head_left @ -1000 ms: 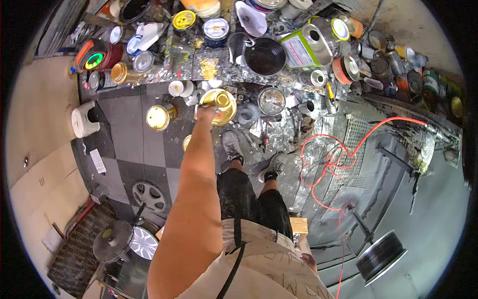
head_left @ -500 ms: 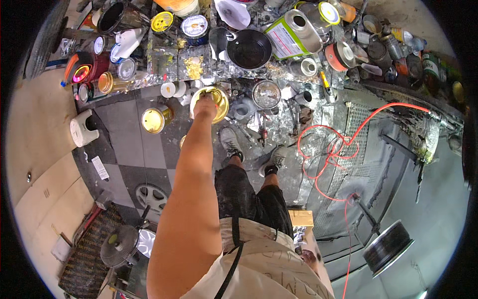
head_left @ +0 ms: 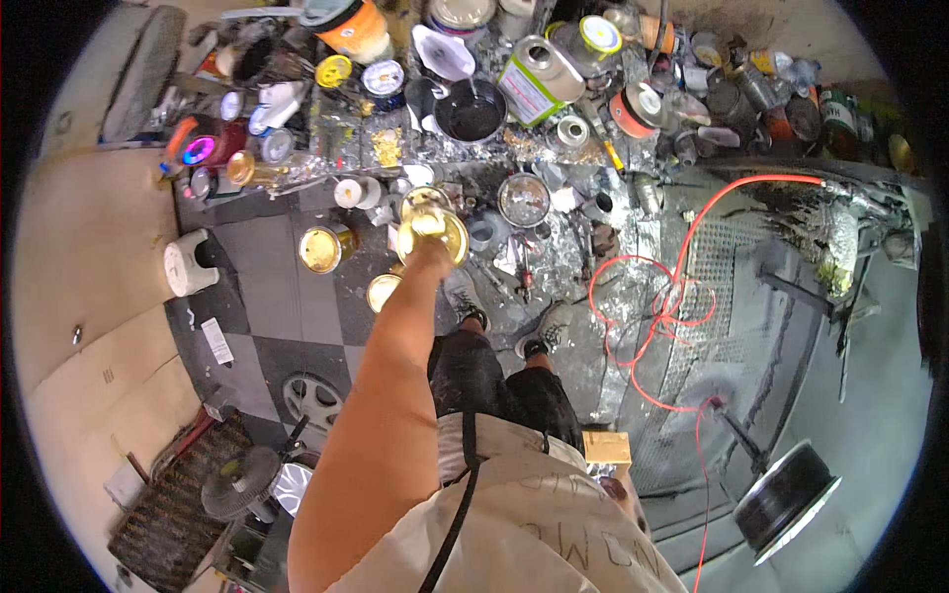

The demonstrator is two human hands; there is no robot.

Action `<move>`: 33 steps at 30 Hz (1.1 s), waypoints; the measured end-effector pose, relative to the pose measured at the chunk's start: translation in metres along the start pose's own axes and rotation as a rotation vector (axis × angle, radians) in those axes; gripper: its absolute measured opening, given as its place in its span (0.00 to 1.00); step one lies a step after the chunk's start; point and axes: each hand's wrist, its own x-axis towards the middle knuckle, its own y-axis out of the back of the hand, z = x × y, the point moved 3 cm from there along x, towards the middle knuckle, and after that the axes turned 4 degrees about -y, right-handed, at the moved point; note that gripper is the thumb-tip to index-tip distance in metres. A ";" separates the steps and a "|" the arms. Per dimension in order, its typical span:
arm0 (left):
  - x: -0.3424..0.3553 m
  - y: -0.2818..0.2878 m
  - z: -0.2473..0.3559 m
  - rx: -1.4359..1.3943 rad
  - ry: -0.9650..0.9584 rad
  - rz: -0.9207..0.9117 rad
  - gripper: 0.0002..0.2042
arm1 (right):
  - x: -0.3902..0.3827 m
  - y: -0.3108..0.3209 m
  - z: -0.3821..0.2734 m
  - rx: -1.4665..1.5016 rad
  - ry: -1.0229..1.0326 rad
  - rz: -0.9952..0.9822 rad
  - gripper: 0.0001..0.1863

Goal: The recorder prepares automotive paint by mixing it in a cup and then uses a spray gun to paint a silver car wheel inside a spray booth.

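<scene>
My left arm reaches forward, and my left hand [head_left: 428, 255] is closed at the near side of a round, gold-coloured paint tin [head_left: 452, 235]. Most of its fingers are hidden against the shiny metal. Just beyond, partly covered by that tin, is another round gold tin [head_left: 419, 195]. A gold tin [head_left: 384, 293] stands below and to the left, close to my forearm, with one more gold tin [head_left: 322, 249] farther left. My right hand [head_left: 615, 488] hangs low beside my shirt, small and mostly hidden, so its fingers cannot be read.
A cluttered workbench holds a black pan [head_left: 471, 111], a green-and-white metal can [head_left: 539, 84] and several paint pots. A clear tub [head_left: 523, 200] stands right of my left hand. A red hose [head_left: 682, 287] coils on the right, near a wheel rim [head_left: 788, 502] on a stand. A white stool [head_left: 190, 263] stands left.
My left hand has drawn back toward me, bringing the gold tin along. Another gold tin now shows beyond it. The view has also shifted slightly.
</scene>
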 end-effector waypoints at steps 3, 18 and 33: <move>-0.035 -0.013 0.040 0.083 -0.235 -0.103 0.25 | 0.029 0.012 -0.037 -0.141 0.132 -0.072 0.22; -0.349 0.039 0.269 -1.276 -0.315 -0.069 0.27 | 0.108 -0.020 -0.221 -0.077 0.309 -0.209 0.29; -0.375 0.263 0.223 -0.518 -0.718 0.465 0.29 | -0.013 -0.200 -0.345 0.222 0.538 -0.438 0.32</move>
